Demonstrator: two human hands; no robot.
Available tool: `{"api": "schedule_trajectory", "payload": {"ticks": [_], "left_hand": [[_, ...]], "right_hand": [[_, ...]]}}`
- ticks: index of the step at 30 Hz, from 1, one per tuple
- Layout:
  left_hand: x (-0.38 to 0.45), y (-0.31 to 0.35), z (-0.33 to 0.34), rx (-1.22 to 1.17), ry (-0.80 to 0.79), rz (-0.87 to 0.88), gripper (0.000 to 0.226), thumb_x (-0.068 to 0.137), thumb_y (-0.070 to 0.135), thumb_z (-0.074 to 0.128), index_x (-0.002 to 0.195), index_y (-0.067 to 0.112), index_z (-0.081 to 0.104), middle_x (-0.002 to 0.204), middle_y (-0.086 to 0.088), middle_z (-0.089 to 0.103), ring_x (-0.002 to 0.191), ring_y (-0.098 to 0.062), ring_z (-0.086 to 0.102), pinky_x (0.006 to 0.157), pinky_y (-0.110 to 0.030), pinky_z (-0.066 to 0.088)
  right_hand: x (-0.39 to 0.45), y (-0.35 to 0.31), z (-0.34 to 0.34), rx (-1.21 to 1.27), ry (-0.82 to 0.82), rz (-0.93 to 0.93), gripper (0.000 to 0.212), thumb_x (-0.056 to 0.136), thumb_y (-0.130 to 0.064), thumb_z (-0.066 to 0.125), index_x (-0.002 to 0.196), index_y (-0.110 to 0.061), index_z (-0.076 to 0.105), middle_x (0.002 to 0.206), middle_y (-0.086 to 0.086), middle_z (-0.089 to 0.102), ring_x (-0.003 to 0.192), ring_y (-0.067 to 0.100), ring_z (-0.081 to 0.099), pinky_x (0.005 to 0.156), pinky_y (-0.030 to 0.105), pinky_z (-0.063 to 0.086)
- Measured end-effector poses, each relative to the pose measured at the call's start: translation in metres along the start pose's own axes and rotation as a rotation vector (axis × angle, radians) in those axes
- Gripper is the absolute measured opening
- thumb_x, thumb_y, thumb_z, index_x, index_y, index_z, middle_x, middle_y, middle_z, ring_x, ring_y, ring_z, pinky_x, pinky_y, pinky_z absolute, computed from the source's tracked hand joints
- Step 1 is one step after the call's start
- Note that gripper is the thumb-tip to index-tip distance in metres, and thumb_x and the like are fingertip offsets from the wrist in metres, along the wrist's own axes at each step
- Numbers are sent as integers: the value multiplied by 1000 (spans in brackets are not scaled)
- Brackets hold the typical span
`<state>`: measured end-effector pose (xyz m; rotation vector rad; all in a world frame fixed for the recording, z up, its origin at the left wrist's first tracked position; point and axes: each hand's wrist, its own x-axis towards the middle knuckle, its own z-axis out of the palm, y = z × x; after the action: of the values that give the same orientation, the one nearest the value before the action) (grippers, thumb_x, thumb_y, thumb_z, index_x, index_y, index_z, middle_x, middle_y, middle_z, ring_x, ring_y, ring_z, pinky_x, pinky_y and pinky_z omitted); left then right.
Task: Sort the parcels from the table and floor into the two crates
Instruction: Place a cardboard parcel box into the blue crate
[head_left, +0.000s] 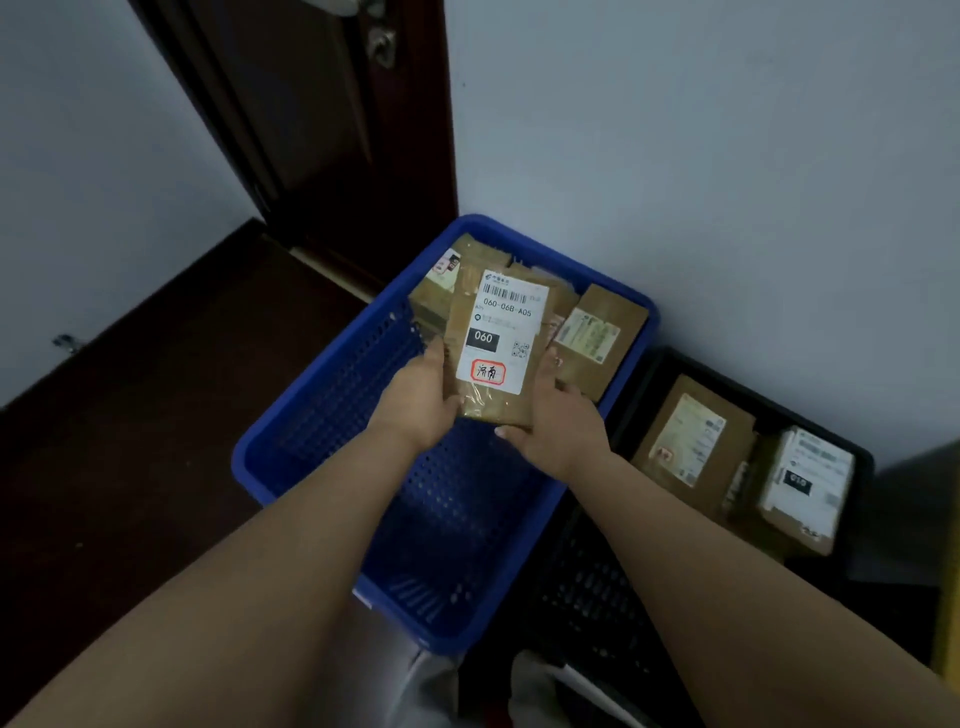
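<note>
Both hands hold one brown parcel (496, 343) with a white label reading 060 and a red-framed mark. It hangs over the blue crate (311, 415). My left hand (421, 400) grips its left edge and my right hand (556, 421) grips its lower right corner. Several brown parcels (597, 338) lie at the far end of the blue crate. To the right, against the wall, the black crate (597, 582) holds a brown parcel (691, 441) and a white-labelled box (805, 483).
A dark wooden door (311, 130) stands behind the blue crate on the left. The pale wall (727, 182) runs behind both crates. Dark floor (130, 441) lies to the left. A yellow edge (948, 623) shows at the far right.
</note>
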<state>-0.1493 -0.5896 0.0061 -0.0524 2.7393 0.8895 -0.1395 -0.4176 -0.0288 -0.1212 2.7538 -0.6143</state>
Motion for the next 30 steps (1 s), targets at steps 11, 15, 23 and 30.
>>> {"api": "schedule_trajectory", "payload": {"ticks": [11,15,23,30], "left_hand": [[146,-16,39,-9,-74,116,60,91,3,57,144,13,30,129,-11,55,116,-26,54,98,-41,47],[183,-20,60,45,-102,100,66,93,7,55,150,11,22,132,-15,52,119,-29,51,102,-45,44],[230,-25,82,303,-411,78,86,99,7,46,150,17,-22,163,-10,-3,146,-32,16,117,-42,23],[203,-13,53,653,-328,177,76,99,18,49,155,17,-3,162,-10,1,148,-36,4,115,-53,25]], "right_hand": [[116,24,36,-46,130,253,104,89,-57,56,152,-3,-5,146,16,41,132,31,37,103,41,36],[139,36,40,-56,115,309,98,91,-55,53,153,-6,-4,156,18,25,143,32,23,111,42,29],[132,64,49,-241,-1,210,76,98,-56,30,155,-20,-4,163,4,3,149,30,-2,118,48,7],[102,57,14,-304,22,241,61,102,-44,30,154,-16,14,162,11,9,149,31,3,120,48,5]]}}
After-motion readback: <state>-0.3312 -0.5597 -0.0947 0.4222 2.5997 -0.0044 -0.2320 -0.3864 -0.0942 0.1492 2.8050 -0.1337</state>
